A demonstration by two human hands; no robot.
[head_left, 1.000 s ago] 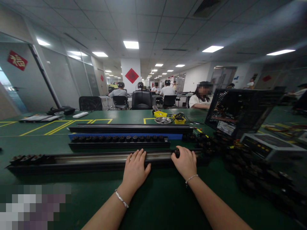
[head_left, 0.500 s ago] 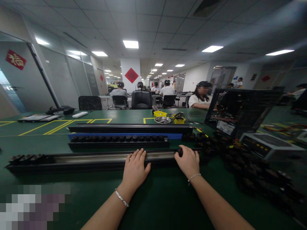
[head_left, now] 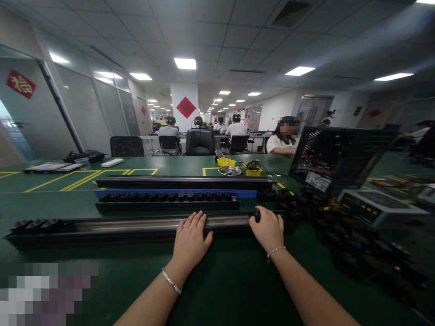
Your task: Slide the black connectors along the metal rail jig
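A long black rail (head_left: pixel 129 224) with a metallic channel lies across the table in front of me. My left hand (head_left: pixel 192 237) rests on its middle, fingers stretched over the channel and thumb apart. Near the rail's right end, my right hand (head_left: pixel 270 231) has its thumb and fingers closed around a small black module (head_left: pixel 257 215), partly hidden by the hand. Several similar black modules (head_left: pixel 37 224) sit in the rail's left end. Behind, a shorter black rail (head_left: pixel 166 205) carries a row of such modules beside a blue strip (head_left: pixel 248 193).
Another black rail (head_left: pixel 183 182) lies farther back. Loose black modules (head_left: pixel 370 249) are heaped at right, near a grey metal box (head_left: pixel 384 206) and an open computer case (head_left: pixel 340 154). A yellow bin (head_left: pixel 226 161) and a metal dish (head_left: pixel 229 170) stand beyond. A person (head_left: pixel 282 140) sits across.
Both hands keep nearly the same places on the rail, with the right hand still around the black module. The whole view has shifted very slightly.
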